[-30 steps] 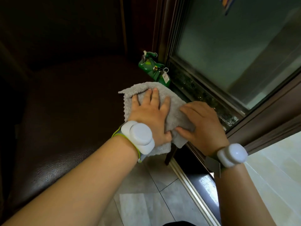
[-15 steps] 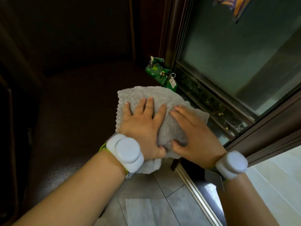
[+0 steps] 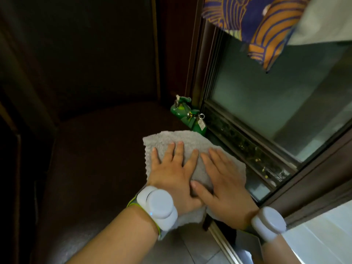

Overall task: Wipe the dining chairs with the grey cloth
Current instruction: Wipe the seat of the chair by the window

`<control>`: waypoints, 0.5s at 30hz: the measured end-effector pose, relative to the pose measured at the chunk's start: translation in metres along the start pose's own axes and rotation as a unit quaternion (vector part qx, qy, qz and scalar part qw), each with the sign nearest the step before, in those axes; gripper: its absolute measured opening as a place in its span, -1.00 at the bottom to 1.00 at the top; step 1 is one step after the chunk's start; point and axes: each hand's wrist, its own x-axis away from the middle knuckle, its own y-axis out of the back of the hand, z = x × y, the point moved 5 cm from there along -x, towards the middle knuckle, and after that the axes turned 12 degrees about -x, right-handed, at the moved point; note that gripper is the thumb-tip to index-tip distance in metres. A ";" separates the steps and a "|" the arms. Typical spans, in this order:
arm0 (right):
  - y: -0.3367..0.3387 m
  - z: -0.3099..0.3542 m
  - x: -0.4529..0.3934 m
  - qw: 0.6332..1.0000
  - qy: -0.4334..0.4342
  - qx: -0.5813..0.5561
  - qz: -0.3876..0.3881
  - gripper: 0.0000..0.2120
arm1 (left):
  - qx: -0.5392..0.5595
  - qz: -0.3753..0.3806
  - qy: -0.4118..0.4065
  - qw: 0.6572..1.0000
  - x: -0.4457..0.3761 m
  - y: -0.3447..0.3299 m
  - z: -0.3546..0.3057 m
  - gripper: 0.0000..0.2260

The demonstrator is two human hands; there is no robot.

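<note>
Nearest the camera, two bare forearms reach forward, each with a white round wrist device: one on the left wrist (image 3: 157,208) and one on the right wrist (image 3: 268,222). Below them lies a grey tiled floor (image 3: 192,250), with a metal door track (image 3: 222,240) running across it.

Just beyond the wrists, both hands lie flat on a grey cloth (image 3: 190,143). The left hand (image 3: 174,173) has its fingers straight and spread, palm down, pressing the cloth. The right hand (image 3: 222,185) lies just beside it, fingers also straight and palm down, its thumb touching the edge of the left hand. Neither hand pinches or curls round the cloth.

The cloth is spread over the near right corner of a dark brown chair seat (image 3: 99,159), and its lower edge hangs past the seat's front edge. The seat has a fine leather-like grain. Behind it rises the dark chair back (image 3: 91,54).

Farther off, beside the seat's right edge, a green canister (image 3: 194,121) with a ring and a tag stands on the floor against a dark-framed glass door (image 3: 266,96). At the top right, blue and orange patterned fabric (image 3: 264,25) hangs in front of the glass.
</note>
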 end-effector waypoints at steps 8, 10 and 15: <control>0.003 0.023 -0.078 0.990 -0.029 0.049 0.127 -0.02 | 0.047 0.058 0.053 0.996 -0.029 -0.006 0.052 -0.10; -0.001 0.029 -0.102 0.981 -0.040 0.071 0.177 -0.25 | 0.043 0.087 0.074 0.993 -0.038 -0.007 0.068 -0.10; -0.014 0.041 -0.166 0.971 -0.056 0.096 0.214 -0.22 | 0.034 0.090 0.106 0.990 -0.058 -0.010 0.109 -0.15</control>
